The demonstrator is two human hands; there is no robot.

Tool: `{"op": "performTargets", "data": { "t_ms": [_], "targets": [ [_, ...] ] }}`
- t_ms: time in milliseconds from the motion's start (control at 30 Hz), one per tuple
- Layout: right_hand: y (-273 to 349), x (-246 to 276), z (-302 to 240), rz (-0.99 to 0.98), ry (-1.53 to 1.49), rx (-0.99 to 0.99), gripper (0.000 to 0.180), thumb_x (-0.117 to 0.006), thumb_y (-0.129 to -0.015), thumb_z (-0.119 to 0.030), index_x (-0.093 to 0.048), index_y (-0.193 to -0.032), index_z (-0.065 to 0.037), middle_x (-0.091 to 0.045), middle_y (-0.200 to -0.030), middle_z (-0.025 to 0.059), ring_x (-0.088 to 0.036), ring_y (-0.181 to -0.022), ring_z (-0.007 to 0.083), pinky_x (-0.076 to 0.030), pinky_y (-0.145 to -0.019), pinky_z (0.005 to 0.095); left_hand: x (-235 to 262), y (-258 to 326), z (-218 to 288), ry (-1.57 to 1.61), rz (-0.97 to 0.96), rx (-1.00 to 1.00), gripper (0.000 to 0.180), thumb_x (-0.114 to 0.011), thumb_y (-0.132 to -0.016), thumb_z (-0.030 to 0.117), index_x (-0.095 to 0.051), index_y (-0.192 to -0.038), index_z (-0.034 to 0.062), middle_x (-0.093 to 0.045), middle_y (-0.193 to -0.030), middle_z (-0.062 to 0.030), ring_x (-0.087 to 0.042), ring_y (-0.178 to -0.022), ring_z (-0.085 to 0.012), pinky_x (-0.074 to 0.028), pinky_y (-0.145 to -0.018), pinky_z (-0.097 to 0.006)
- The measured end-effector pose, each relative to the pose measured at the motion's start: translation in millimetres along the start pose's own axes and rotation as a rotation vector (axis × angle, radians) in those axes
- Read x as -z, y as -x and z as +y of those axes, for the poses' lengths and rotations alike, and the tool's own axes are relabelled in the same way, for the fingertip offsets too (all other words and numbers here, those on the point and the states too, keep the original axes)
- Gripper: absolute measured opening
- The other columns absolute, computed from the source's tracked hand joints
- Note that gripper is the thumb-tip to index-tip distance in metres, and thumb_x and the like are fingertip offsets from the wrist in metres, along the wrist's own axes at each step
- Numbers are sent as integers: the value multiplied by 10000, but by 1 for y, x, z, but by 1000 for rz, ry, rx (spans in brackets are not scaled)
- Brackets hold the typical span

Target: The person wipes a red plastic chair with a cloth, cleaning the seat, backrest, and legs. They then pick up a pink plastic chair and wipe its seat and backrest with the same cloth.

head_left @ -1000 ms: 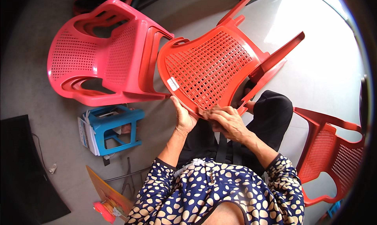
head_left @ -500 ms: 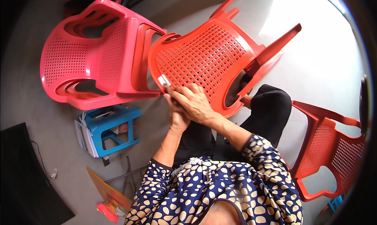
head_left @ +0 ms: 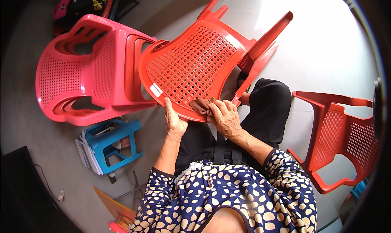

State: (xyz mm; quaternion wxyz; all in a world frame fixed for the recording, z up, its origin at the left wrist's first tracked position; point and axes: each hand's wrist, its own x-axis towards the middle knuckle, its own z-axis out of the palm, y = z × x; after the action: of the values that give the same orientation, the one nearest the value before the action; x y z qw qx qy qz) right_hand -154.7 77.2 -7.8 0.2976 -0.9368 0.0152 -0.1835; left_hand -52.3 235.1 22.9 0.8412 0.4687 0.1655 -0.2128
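Observation:
A red plastic armchair (head_left: 191,64) with a perforated panel is tipped toward me, its curved near edge above my lap. My left hand (head_left: 175,124) grips that edge, thumb on top and fingers hidden beneath. Bunched in my right hand (head_left: 226,119) is a brown cloth (head_left: 199,106), pressed against the perforated panel close to the rim. A small white label (head_left: 155,90) is stuck on the chair near my left thumb.
Pink and red stacked chairs (head_left: 102,70) lie at the left, touching or close to the red chair. Below them stands a blue stool (head_left: 110,141) holding papers. Another red chair (head_left: 326,139) is at the right. A black bag (head_left: 87,7) sits far left, a dark flat panel (head_left: 28,192) near left.
My hands have separated: the left now holds the chair's edge, and the right has moved rightward along the rim with the brown cloth now showing. The white label is uncovered.

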Motion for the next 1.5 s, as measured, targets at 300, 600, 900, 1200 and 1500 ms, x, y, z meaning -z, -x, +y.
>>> {"op": "performTargets", "data": {
  "t_ms": [300,600,900,1200,1500],
  "targets": [
    [-56,-22,20,105,151,-138,282,-640,-808,-289,-581,-1020,-113,-583,-993,45,-529,-919,250,-406,-755,380,4,1,0,15,24,28,586,-379,-999,461,-301,-1433,76,-437,-1411,-108,-482,-1241,-280,-410,-1054,-470],
    [-90,-26,50,160,315,-339,198,-597,-786,-166,-568,-971,-102,-561,-903,88,-528,-896,278,-423,-749,404,5,3,-5,-87,96,-9,482,-708,-818,-2,-520,-1261,24,-595,-1200,-98,-604,-1050,-202,-518,-939,-413],
    [-26,-13,-11,143,131,-141,349,-638,-794,-299,-579,-1061,-82,-550,-948,59,-518,-859,242,-409,-725,374,6,7,-4,-182,101,-35,482,-673,-819,-67,-518,-1266,24,-594,-1197,-94,-608,-1032,-199,-534,-915,-386],
    [-101,-34,80,223,362,-254,159,-575,-818,-219,-568,-933,-110,-550,-892,73,-523,-882,256,-409,-722,384,4,8,-2,-186,108,-9,475,-681,-806,-76,-532,-1247,22,-600,-1189,-88,-600,-1040,-191,-510,-944,-386],
    [-138,-29,111,279,282,-608,335,-619,-819,-195,-589,-1151,-157,-581,-1046,117,-508,-980,325,-425,-784,452,3,6,-6,-170,94,-32,470,-679,-805,-79,-540,-1242,23,-602,-1189,-84,-599,-1035,-189,-506,-945,-386]
  ]
}}
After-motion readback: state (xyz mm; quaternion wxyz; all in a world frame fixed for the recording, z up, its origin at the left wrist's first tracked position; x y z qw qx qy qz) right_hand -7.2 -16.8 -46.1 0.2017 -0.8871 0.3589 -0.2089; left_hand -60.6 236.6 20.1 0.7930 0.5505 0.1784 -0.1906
